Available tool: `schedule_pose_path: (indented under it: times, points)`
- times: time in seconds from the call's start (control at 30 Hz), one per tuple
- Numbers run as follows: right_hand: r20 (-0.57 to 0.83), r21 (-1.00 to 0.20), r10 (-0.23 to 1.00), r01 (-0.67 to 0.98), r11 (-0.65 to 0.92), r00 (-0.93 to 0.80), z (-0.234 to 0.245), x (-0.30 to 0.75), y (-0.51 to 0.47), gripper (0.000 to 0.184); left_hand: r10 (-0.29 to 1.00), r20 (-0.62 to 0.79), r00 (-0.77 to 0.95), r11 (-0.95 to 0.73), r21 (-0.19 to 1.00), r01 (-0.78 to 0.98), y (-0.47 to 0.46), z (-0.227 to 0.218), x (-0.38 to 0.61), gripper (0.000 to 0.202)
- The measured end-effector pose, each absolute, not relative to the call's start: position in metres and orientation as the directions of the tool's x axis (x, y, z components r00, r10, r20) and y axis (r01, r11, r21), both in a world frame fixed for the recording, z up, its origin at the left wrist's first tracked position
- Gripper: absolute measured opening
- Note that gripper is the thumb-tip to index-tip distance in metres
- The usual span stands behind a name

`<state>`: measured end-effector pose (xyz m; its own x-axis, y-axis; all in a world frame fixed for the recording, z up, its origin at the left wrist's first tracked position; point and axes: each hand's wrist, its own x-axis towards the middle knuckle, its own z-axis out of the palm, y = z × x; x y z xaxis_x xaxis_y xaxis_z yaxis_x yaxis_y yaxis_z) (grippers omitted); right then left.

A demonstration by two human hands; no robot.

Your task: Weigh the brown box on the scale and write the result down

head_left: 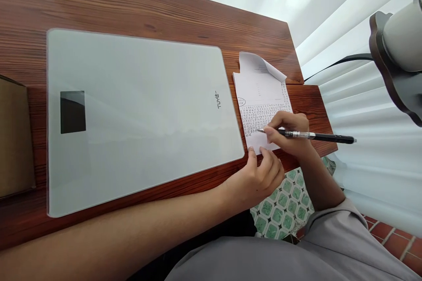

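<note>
1. Our right hand (290, 134) is closed around a black pen (316, 136) in a writing grip, its tip resting on the lower part of a printed sheet (263, 101).
2. The pen lies nearly level, its barrel pointing away to the right past the table edge, so the hand can work across the rows of print.
3. Our left hand (260, 175) sits at the near edge of the sheet, fingers curled loosely and fingertips pressed on the bottom corner; it holds nothing, and we judge it is there to keep the paper from sliding.
4. The sheet lies on the right part of the wooden table (132, 9), just beside the glass board (138, 114); its far corner curls up and over.
5. The sheet carries dense rows of small characters, too small to read, with a circled mark at its upper left.
6. The large frosted glass board fills the middle of the table; its right edge bears the lettering "TUY" followed by a character we cannot make out, and a dark rectangle shows near its left side.
7. A brown box (15, 140) stands at the far left.
8. A lamp (400, 48) hangs in at the upper right, before pale curtains (369, 175).
</note>
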<state>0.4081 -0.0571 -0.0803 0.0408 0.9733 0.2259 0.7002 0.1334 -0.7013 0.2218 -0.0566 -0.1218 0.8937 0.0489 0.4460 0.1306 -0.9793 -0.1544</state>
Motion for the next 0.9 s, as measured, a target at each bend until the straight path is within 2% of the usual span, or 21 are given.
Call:
schedule_pose_path:
  times: [0.13,0.3,0.43,0.7,0.9]
  points:
    - [0.184,-0.711,0.981,0.697,0.093,0.057,-0.096,0.404,-0.057,0.035,0.069,0.457,0.887,-0.979,-0.140,0.148,-0.060,-0.123,0.223,0.038]
    - [0.187,-0.715,0.975,0.697,0.054,0.116,-0.105,0.402,-0.061,0.033,0.110,0.416,0.902,-0.979,-0.112,0.171,-0.064,-0.122,0.224,0.037]
    - [0.209,-0.672,0.970,0.739,0.049,0.125,-0.107,0.401,-0.061,0.034,0.122,0.411,0.903,-0.975,-0.120,0.187,-0.065,-0.122,0.225,0.035]
    - [0.138,-0.743,0.984,0.669,0.026,0.115,-0.108,0.402,-0.060,0.032,0.137,0.422,0.896,-0.973,-0.110,0.201,-0.064,-0.120,0.225,0.033]
    - [0.126,-0.712,0.987,0.702,0.020,0.099,-0.109,0.402,-0.060,0.033,0.143,0.406,0.903,-0.972,-0.117,0.206,-0.064,-0.118,0.224,0.035]
